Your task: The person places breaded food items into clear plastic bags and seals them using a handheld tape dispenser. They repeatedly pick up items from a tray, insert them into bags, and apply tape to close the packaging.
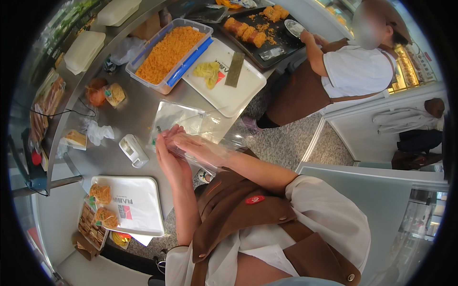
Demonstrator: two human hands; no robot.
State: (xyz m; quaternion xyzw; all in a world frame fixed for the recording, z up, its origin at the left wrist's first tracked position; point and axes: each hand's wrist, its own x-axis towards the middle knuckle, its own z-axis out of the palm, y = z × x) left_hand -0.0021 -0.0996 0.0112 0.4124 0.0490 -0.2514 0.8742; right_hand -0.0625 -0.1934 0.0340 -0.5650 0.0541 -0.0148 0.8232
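My left hand [174, 157] is raised over the table's front edge, its fingers curved around clear, thin plastic. My right hand [200, 146] lies against it, fingers outstretched. The clear plastic film [205, 162] surrounds the right hand and trails below the wrist; whether it is a glove or a bag, I cannot tell. Just beyond the hands, clear plastic bags [179, 116] lie flat on the steel table. A white tray [238, 103] farther back holds a crumpled yellow-green glove or cloth [207, 73] and a dark seaweed sheet [235, 69].
An open plastic tub [170, 53] holds orange floss. A white dispenser [133, 151] stands left of my hands. Two wrapped floss-covered buns lie on a nearer white tray [141, 200]. At the back right, a co-worker [343, 71] stands at a black baking tray [261, 59] of floss-coated rolls.
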